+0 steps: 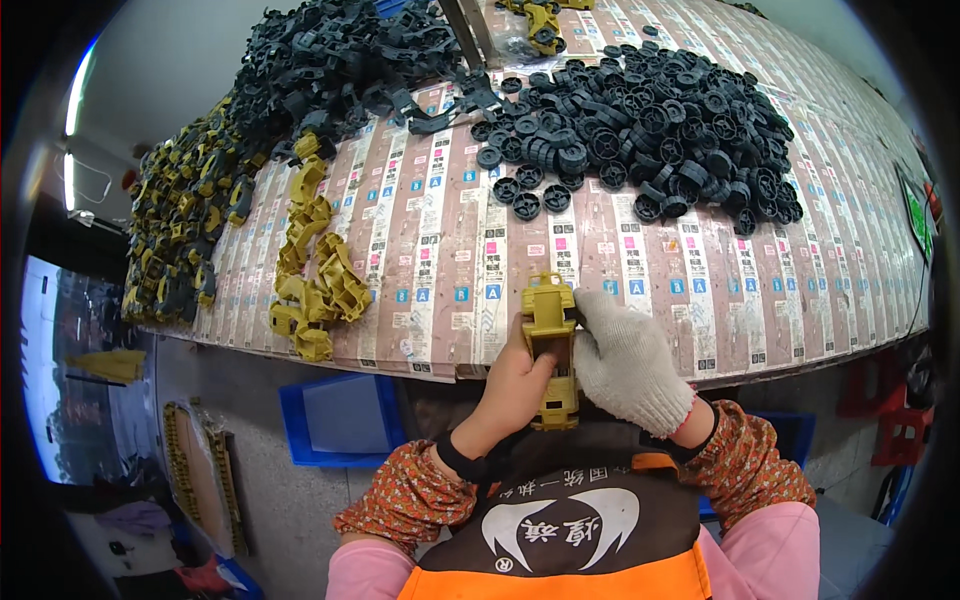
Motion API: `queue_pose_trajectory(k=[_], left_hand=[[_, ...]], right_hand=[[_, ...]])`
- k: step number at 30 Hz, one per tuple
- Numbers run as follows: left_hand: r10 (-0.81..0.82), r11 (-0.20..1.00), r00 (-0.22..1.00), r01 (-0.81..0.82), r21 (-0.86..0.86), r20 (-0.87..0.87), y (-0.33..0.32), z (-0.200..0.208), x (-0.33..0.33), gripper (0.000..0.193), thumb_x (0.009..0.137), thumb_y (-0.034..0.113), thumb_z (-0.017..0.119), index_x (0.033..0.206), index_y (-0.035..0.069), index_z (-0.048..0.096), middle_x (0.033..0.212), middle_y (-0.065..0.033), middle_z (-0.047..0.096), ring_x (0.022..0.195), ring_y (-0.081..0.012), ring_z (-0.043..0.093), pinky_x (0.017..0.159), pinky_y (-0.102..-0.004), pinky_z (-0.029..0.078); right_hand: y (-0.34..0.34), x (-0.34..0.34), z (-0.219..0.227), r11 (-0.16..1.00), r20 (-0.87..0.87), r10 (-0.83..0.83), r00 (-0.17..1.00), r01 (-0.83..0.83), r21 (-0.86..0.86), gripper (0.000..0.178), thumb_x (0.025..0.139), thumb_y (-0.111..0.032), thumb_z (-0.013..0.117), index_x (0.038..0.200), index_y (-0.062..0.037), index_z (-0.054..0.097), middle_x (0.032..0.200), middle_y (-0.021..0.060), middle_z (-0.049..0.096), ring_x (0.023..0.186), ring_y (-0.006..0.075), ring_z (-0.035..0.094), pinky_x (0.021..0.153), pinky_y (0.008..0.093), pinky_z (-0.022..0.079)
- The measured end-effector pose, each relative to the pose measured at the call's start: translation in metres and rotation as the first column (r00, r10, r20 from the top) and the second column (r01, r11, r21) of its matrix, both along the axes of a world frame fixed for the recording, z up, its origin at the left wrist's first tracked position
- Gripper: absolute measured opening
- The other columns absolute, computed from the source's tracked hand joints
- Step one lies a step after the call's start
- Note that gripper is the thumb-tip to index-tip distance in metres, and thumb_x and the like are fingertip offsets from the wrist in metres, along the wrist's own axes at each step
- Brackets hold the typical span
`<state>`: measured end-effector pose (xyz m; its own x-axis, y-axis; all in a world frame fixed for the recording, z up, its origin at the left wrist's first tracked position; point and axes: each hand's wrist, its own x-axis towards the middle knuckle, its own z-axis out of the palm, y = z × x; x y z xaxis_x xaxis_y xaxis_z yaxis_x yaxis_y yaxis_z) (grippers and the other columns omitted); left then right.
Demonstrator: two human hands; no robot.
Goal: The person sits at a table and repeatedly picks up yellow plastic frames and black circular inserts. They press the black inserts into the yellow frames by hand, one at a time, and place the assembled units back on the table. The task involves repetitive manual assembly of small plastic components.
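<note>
A long yellow plastic toy-vehicle body (548,310) is held lengthwise at the table's near edge, its lower end over my apron. My bare left hand (512,385) grips its left side, thumb across the middle opening. On the other side my right hand (628,362), in a white knitted glove, closes against the part; its fingertips are partly hidden. Left of my hands lies a loose row of similar yellow plastic bodies (310,265). Beyond them, up the table, is a large heap of black plastic wheels (650,130).
Dark grey plastic frames (330,65) are piled at the far left, beside a heap of assembled yellow-and-black parts (190,210). A metal post (468,35) stands at the back. Below the table (440,330) sit a blue bin (340,420) and red stools (900,425).
</note>
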<state>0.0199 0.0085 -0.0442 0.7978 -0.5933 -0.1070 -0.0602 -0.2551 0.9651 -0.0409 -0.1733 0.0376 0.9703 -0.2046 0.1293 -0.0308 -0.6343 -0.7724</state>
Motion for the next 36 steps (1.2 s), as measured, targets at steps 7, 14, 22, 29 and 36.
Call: queue_pose_trajectory(k=[7,14,22,29,36], left_hand=[[-0.138,0.986,0.990,0.137,0.099,0.007,-0.006,0.019,0.005,0.050,0.100,0.009,0.062,0.147,0.002,0.047,0.132,-0.0225,0.067,0.128,-0.0387,0.065,0.108,-0.0437,0.049],[-0.152,0.977,0.872,0.061,-0.204,-0.466,-0.009,0.044,0.020,0.050,0.102,0.015,0.067,0.148,0.006,0.048,0.130,-0.0067,0.065,0.117,-0.0168,0.065,0.101,-0.0350,0.053],[-0.116,0.906,0.741,-0.194,-0.376,-0.661,0.000,0.065,0.022,0.059,0.101,0.017,0.074,0.151,0.009,0.045,0.126,-0.0039,0.063,0.110,-0.0137,0.067,0.095,-0.0323,0.058],[-0.094,0.847,0.706,-0.314,-0.430,-0.702,0.006,0.047,0.016,0.053,0.102,0.020,0.074,0.147,0.010,0.048,0.124,-0.0028,0.064,0.106,-0.0134,0.069,0.088,-0.0326,0.062],[-0.021,0.754,0.727,-0.439,-0.489,-0.686,-0.006,0.049,0.006,0.044,0.104,0.016,0.072,0.142,0.012,0.051,0.118,-0.0014,0.065,0.100,-0.0128,0.069,0.083,-0.0320,0.063]], right_hand=[[-0.026,0.007,-0.005,0.979,-0.201,0.047,0.979,-0.005,0.204,0.015,0.087,-0.007,0.061,0.099,0.0034,0.061,0.085,0.0295,0.069,0.076,0.0466,0.071,0.068,0.0546,0.056],[-0.061,0.030,0.054,0.854,-0.426,0.128,0.895,0.119,0.507,0.026,0.091,-0.003,0.058,0.112,0.0035,0.072,0.089,0.0143,0.076,0.076,0.0201,0.074,0.066,0.0376,0.060],[-0.133,0.089,0.008,0.461,-0.041,0.167,0.985,-0.114,-0.880,0.019,0.081,-0.007,0.071,0.099,-0.0111,0.070,0.102,0.0106,0.060,0.099,0.0299,0.063,0.081,0.0414,0.052],[-0.125,0.080,0.002,0.410,0.021,0.249,0.968,-0.086,-0.908,0.012,0.077,-0.005,0.069,0.088,-0.0068,0.066,0.103,0.0101,0.061,0.099,0.0294,0.062,0.081,0.0395,0.051],[-0.061,0.020,0.010,0.980,-0.015,0.163,0.987,-0.163,-0.112,0.020,0.095,-0.011,0.071,0.109,-0.0012,0.060,0.097,0.0210,0.069,0.092,0.0391,0.072,0.080,0.0463,0.058]])
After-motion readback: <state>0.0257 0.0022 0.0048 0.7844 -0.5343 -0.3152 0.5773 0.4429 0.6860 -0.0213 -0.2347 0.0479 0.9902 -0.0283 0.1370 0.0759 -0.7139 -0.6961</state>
